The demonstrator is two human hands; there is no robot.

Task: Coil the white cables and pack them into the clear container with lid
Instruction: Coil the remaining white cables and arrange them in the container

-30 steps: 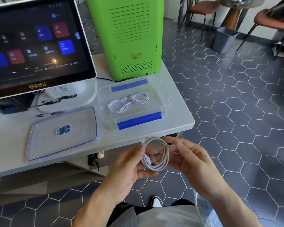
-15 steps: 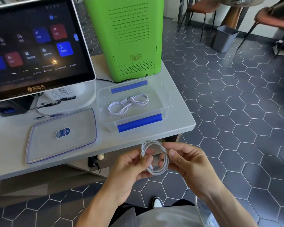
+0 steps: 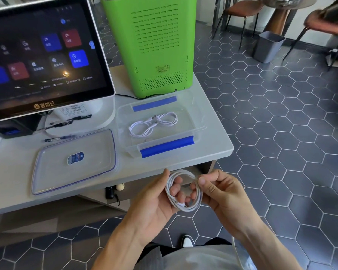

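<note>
Dark hexagonal floor tiles [image 3: 281, 121] spread under and beyond a pale grey bench [image 3: 213, 133], whose right front corner juts toward the person. Just off the bench's front edge, near that corner, a coiled white cable [image 3: 198, 193] hangs in the air between both hands, over the floor and not touching the bench. The left hand [image 3: 156, 203] comes up from below with its palm turned toward the camera; its thumb points up along the coil's left side and its fingers pass through the loop, curled round the strands. The right hand [image 3: 222, 193] reaches in from the right, thumb and forefinger pinching the coil at its upper right, the other fingers curled behind it. Both forearms are bare and angle in from the lower edge of the view.

On the bench, close to the right front corner, sits the clear container [image 3: 199, 131] with blue clips on its front and back rims. Inside it lies a second white cable [image 3: 152, 124], loosely looped into a figure of eight. The clear lid [image 3: 53, 172] lies flat to the container's left, by the front edge, a blue label at its middle. Behind the lid stands a touchscreen terminal [image 3: 47, 55], and behind the container a green appliance [image 3: 152, 45], at the back of the bench
</note>
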